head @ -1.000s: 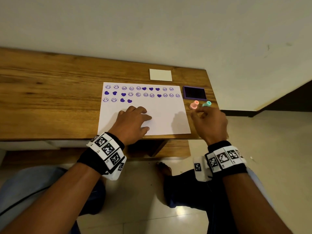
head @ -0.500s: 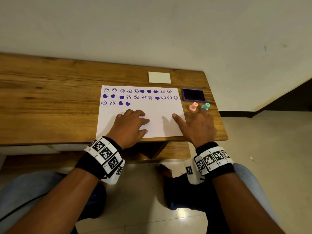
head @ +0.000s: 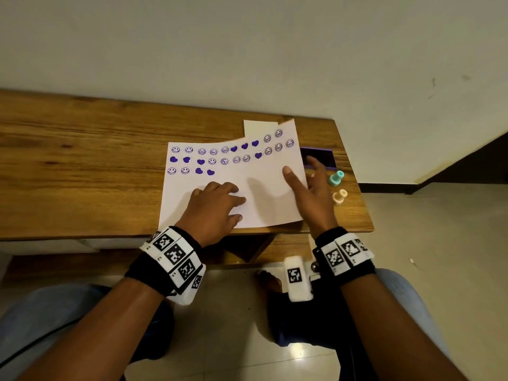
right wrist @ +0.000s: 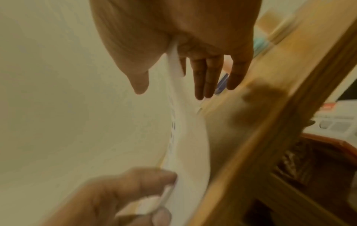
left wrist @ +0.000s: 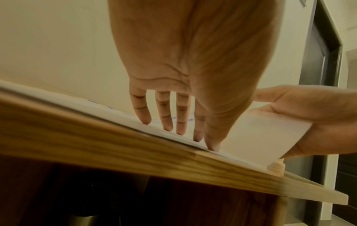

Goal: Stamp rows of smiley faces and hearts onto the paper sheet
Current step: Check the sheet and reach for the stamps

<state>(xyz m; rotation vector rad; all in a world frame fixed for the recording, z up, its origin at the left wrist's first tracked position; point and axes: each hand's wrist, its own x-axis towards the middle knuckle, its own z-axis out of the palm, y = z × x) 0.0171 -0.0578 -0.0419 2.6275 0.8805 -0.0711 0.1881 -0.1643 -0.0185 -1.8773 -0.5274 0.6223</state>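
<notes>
Item: paper sheet [head: 264, 193], lying on the counter [head: 82, 166], its right side lifted and curled up off the wood. Two full rows of purple smileys and hearts along the far edge; a third row begun, four marks only.

Risks, as I judge them:
- Smearing. My right thumb lies on the printed face not far below the marks; if the ink is wet and the thumb slides up, prints may blur.
- Creasing. The raised edge bows over my fingers; a firmer grip could leave a fold across the unstamped area.
- Knocking. The teal stamp [head: 336, 178] and the peach stamp [head: 340, 196] stand just beside my right hand; the swinging sheet or my wrist could tip them. The purple ink pad [head: 327, 158] sits partly behind the lifted edge, so the paper might brush it.
- Slipping. Should my left hand ease off, the sheet could skew and later rows run crooked.

Hands:
- Left hand [head: 217, 207]: spread flat, fingertips [left wrist: 168, 126] pressing the sheet to the counter near its front edge. Holds nothing.
- Right hand [head: 308, 193]: thumb on top, fingers [right wrist: 204, 81] under the right edge, the sheet lightly nipped between them.
</notes>
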